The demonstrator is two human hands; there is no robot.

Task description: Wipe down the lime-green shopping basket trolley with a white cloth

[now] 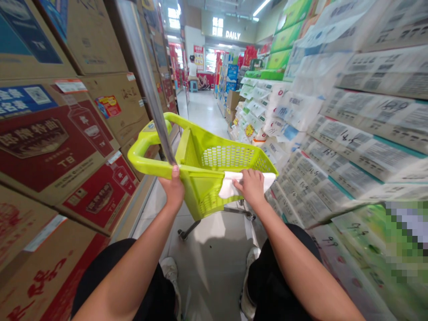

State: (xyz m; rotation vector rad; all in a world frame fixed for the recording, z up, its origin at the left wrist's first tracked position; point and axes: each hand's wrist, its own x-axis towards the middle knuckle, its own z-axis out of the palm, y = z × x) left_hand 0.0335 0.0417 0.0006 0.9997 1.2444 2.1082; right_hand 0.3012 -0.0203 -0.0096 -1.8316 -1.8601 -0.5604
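Note:
In front of my legs stands a small lime-green shopping cart (197, 189) with a perforated basket and a metal pole (147, 76) slanting up from it. My left hand (174, 187) grips the cart's near rim by the foot of the pole, thumb on top. Over the same rim, farther right, hangs a white cloth (230, 183). My right hand (252, 185) presses that cloth against the rim, its fingers curled over the edge. The basket's inner floor is mostly hidden behind the near wall.
Stacked cardboard cartons (50, 142) line the left side. Packs of tissue paper (351, 151) are piled high on the right. Beyond the cart the tiled aisle (207, 107) runs back to a person (192, 69) near a blue stool (193, 85).

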